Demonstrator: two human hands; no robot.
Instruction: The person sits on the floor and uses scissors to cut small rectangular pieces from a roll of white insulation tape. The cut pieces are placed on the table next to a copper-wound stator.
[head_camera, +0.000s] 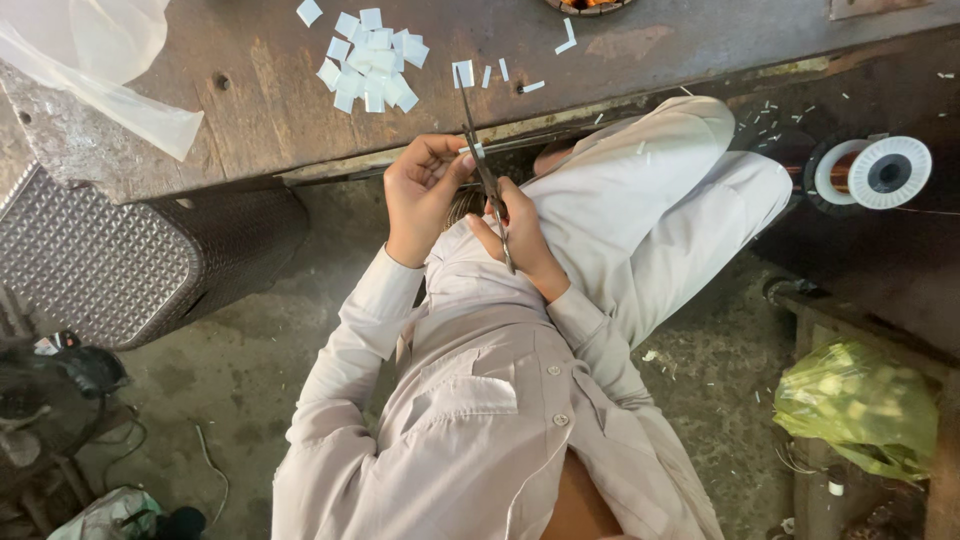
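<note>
Left hand (420, 190) pinches a small white strip (478, 150) at the bench (250, 110) edge. Right hand (520, 235) is curled round the scissors (485, 165) handles, blades pointing to 12 o'clock and closing on the strip. Step in hand looks like snipping off a piece. Cut squares (370, 60) are piled at 11 o'clock from the hands. Next cut needs the strip fed squarely between the blades. Wire spool (885, 172) sits at 3 o'clock.

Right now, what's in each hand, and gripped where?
Right hand holds scissors by the handle end, blades pointing toward the workbench. Left hand pinches a small white strip at the blades with its fingertips.
</note>
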